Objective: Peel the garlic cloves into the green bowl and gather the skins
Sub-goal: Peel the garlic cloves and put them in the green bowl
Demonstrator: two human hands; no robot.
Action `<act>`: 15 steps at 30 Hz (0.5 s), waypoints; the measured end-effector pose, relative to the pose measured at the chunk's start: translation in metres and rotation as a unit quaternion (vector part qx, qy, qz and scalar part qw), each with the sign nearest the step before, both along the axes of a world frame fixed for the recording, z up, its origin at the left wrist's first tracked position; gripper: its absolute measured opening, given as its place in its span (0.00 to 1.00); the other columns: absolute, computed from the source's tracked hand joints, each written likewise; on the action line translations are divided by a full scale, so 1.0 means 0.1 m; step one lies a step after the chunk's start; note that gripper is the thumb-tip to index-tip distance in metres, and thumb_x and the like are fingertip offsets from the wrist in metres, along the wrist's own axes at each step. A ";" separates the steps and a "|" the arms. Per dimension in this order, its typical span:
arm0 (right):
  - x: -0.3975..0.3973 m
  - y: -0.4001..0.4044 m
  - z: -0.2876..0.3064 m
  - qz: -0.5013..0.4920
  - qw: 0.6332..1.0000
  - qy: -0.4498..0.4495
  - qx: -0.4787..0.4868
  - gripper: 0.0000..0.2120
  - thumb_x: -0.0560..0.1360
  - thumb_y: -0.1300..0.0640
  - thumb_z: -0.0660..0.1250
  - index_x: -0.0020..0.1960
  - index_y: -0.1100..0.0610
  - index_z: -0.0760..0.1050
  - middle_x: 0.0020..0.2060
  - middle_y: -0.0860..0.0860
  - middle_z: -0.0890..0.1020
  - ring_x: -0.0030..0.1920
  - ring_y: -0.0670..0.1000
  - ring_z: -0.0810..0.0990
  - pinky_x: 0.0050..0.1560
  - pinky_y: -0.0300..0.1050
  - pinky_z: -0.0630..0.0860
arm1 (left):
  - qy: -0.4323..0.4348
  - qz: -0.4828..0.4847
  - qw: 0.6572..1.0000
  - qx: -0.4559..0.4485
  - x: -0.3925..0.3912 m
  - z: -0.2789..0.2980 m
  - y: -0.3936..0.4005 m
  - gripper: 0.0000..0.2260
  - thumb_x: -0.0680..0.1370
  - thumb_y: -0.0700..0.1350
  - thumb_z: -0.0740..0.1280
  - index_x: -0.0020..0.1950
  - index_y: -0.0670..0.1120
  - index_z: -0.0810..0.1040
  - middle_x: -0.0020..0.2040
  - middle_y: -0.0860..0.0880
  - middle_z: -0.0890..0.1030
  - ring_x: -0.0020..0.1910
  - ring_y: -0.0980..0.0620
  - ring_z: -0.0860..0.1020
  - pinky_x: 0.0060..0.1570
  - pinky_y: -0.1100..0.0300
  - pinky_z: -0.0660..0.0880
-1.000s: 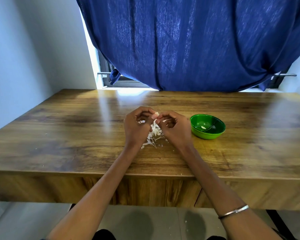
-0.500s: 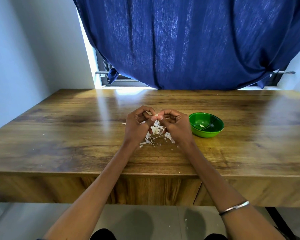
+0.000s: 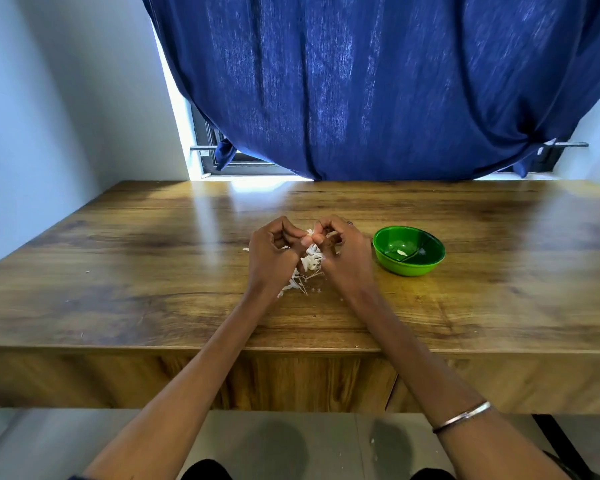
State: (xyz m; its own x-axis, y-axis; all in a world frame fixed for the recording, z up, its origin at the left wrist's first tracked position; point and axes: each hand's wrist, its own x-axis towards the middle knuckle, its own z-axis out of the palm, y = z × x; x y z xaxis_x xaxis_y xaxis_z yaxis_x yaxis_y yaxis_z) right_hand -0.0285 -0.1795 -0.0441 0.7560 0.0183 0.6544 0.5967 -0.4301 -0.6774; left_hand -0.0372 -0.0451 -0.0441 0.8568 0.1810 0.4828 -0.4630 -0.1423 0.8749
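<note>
a: what have i got on the feed?

b: i see one glossy wooden table [image 3: 118, 271], grained and brown. one round green bowl [image 3: 426, 268], smooth plastic-looking, with one pale peeled clove [image 3: 401, 252] inside.

a: and the hands?

b: two. my left hand [image 3: 274, 252] and right hand [image 3: 345, 252] are curled, thumbs and forefingers pinched together on a small white garlic piece [image 3: 309, 233]. whether it's clove or skin, i can't tell.

a: skins?

b: one papery, flaky white heap of skins [image 3: 309, 265] under and between the hands, left of the bowl. one thin metal bangle [image 3: 463, 416] on the right wrist.
</note>
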 end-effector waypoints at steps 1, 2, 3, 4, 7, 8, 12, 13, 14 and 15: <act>0.01 0.01 -0.01 -0.007 1.000 -0.009 -0.013 0.06 0.76 0.66 0.69 0.46 0.56 0.78 0.40 0.45 0.81 0.41 0.45 0.79 0.41 0.47 0.78 | 0.006 -0.003 1.000 -0.005 0.01 0.00 0.00 0.14 0.74 0.32 0.75 0.37 0.48 0.78 0.35 0.44 0.84 0.28 0.52 0.79 0.31 0.57 0.74; 0.02 0.02 -0.02 -0.011 1.000 -0.010 -0.021 0.06 0.76 0.67 0.69 0.46 0.56 0.77 0.40 0.44 0.80 0.42 0.46 0.79 0.41 0.49 0.78 | 0.012 -0.008 1.000 -0.013 0.01 -0.01 -0.01 0.13 0.75 0.32 0.75 0.38 0.48 0.77 0.35 0.44 0.84 0.28 0.51 0.78 0.31 0.57 0.74; 0.03 0.03 -0.02 -0.010 1.000 -0.002 -0.020 0.07 0.76 0.67 0.68 0.47 0.56 0.77 0.40 0.43 0.79 0.41 0.45 0.78 0.40 0.48 0.77 | 0.018 -0.014 0.999 -0.024 0.01 -0.01 -0.01 0.12 0.75 0.32 0.74 0.38 0.46 0.77 0.36 0.45 0.85 0.27 0.51 0.78 0.30 0.57 0.74; 0.03 0.04 -0.02 -0.006 1.000 0.014 -0.008 0.07 0.76 0.66 0.69 0.47 0.55 0.77 0.39 0.42 0.79 0.41 0.42 0.78 0.39 0.46 0.77 | 0.022 -0.018 0.999 -0.034 0.01 -0.01 -0.01 0.11 0.76 0.32 0.74 0.39 0.45 0.78 0.36 0.45 0.85 0.27 0.52 0.78 0.29 0.57 0.75; -0.03 0.05 0.01 0.021 0.994 0.069 0.078 0.07 0.78 0.63 0.70 0.48 0.52 0.77 0.41 0.42 0.81 0.41 0.43 0.81 0.40 0.45 0.79 | 0.033 -0.025 0.997 -0.060 0.02 0.00 0.00 0.08 0.75 0.34 0.75 0.42 0.46 0.81 0.38 0.43 0.85 0.33 0.51 0.80 0.35 0.55 0.76; -0.04 0.05 0.02 0.031 0.991 0.076 0.104 0.07 0.78 0.63 0.70 0.49 0.51 0.77 0.42 0.43 0.82 0.42 0.45 0.83 0.40 0.45 0.80 | 0.035 -0.023 0.997 -0.062 0.02 0.00 0.00 0.07 0.75 0.36 0.76 0.42 0.47 0.82 0.40 0.44 0.85 0.36 0.51 0.82 0.38 0.55 0.77; -0.07 0.04 0.08 0.071 0.980 0.103 0.156 0.10 0.77 0.63 0.72 0.47 0.48 0.80 0.42 0.45 0.85 0.40 0.47 0.84 0.37 0.41 0.80 | 0.031 -0.017 0.998 -0.050 0.01 0.02 0.01 0.05 0.74 0.37 0.77 0.46 0.46 0.84 0.44 0.48 0.86 0.43 0.52 0.84 0.41 0.57 0.79; -0.07 0.03 0.09 0.077 0.976 0.114 0.167 0.08 0.76 0.63 0.73 0.47 0.50 0.80 0.40 0.45 0.85 0.39 0.46 0.84 0.34 0.39 0.79 | 0.030 -0.024 0.998 -0.054 -0.01 0.03 0.00 0.05 0.75 0.36 0.77 0.45 0.45 0.84 0.44 0.49 0.86 0.42 0.52 0.84 0.39 0.57 0.79; -0.07 0.01 0.10 0.083 0.972 0.127 0.177 0.06 0.76 0.64 0.73 0.47 0.53 0.81 0.39 0.45 0.85 0.37 0.44 0.83 0.32 0.38 0.78 | 0.030 -0.033 0.997 -0.059 -0.03 0.05 0.00 0.05 0.75 0.36 0.77 0.45 0.45 0.84 0.43 0.49 0.86 0.41 0.53 0.84 0.36 0.58 0.79; -0.07 0.00 0.10 0.090 0.968 0.141 0.185 0.05 0.76 0.64 0.73 0.47 0.55 0.81 0.37 0.46 0.85 0.35 0.43 0.82 0.30 0.37 0.77 | 0.028 -0.043 0.997 -0.060 -0.05 0.06 0.00 0.05 0.75 0.36 0.76 0.45 0.44 0.83 0.42 0.49 0.85 0.39 0.54 0.83 0.34 0.59 0.78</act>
